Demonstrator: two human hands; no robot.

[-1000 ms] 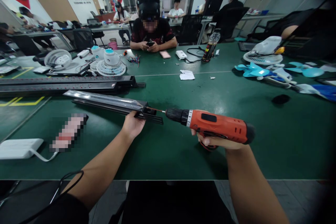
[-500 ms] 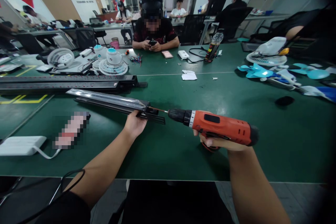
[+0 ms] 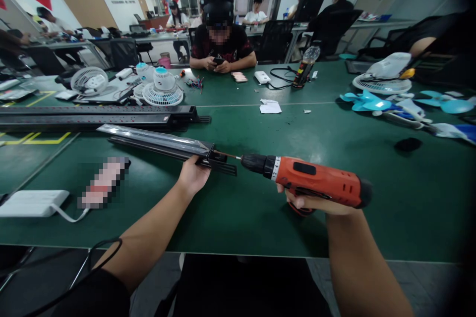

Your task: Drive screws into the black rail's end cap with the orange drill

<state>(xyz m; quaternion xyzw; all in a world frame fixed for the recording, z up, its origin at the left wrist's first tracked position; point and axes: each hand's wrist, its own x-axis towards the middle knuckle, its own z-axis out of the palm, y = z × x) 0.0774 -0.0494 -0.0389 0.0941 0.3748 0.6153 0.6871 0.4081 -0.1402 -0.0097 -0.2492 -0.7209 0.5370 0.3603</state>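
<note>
My left hand [image 3: 194,176] is closed around the near end of a long black metal rail [image 3: 159,150], its fingers hidden beneath it. Clear plastic film [image 3: 148,136] lies along the rail's top. In my right hand [image 3: 308,202] is an orange cordless drill [image 3: 316,178] with a black chuck, held level and pointing left. A long thin bit [image 3: 228,155] runs from the chuck to the rail's end. Whether the bit's tip is inside the end piece or just against it, I cannot tell.
More black rails [image 3: 96,115] lie behind on the green table [image 3: 245,223]. A phone [image 3: 106,181] is cabled to a white power bank [image 3: 35,203] at left. Fan parts [image 3: 372,101] lie at right, a white fan [image 3: 162,90] and a bottle [image 3: 305,67] farther back. A person [image 3: 221,34] sits opposite.
The whole view has shifted slightly, so things appear a little farther right. Both hands, the rail and the drill keep about the same places relative to each other.
</note>
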